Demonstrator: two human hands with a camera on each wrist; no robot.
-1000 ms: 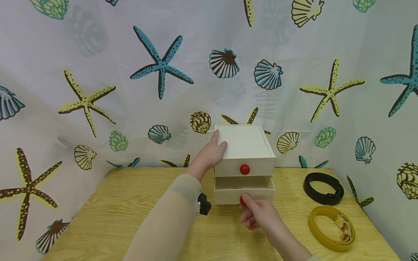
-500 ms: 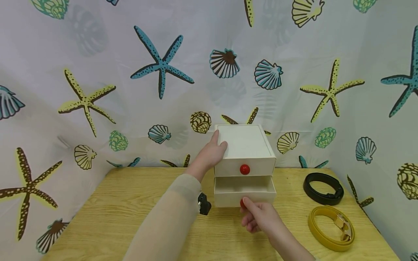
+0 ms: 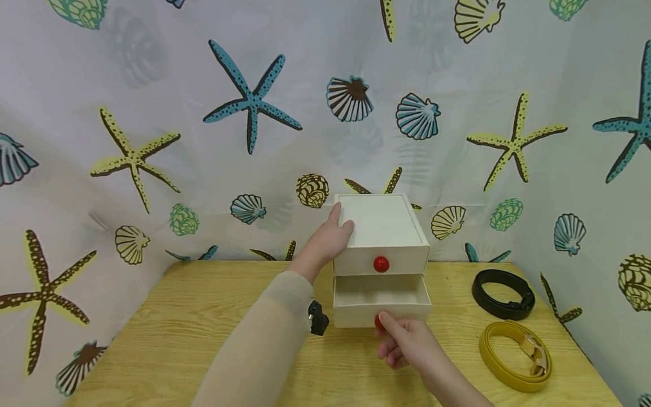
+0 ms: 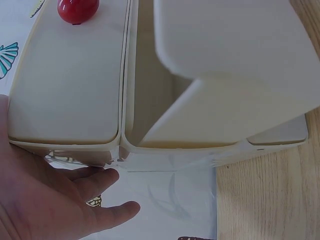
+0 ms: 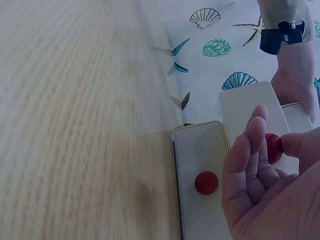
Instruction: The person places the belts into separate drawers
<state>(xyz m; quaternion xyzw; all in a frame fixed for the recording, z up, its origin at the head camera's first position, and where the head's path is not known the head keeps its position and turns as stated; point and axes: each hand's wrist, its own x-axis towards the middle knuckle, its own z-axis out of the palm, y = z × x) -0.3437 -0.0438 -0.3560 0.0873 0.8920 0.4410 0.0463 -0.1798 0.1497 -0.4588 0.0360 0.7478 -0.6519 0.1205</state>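
A small white drawer box (image 3: 380,220) with red knobs stands on the wooden table. Its middle drawer (image 3: 381,315) is pulled partway out, and the inside part in view is bare. My right hand (image 3: 409,342) pinches that drawer's red knob (image 5: 273,148) between thumb and fingers. On the box's left side rests my left hand (image 3: 328,240), with a digit along the top edge; the left wrist view shows its fingers (image 4: 117,215) fairly straight. The top drawer, with its own red knob (image 3: 381,264), is closed. Below, the bottom drawer (image 5: 200,212) is closed too, hidden in the head view.
A coiled black belt (image 3: 503,294) lies on the table to the right of the box. Nearer to me is a coiled yellow belt (image 3: 516,356) with a gold buckle. A patterned sea-life curtain (image 3: 285,158) hangs behind and along both sides.
The middle drawer has slid a little farther out toward me, and my right hand has moved back with its knob. The left hand and the box have stayed put.
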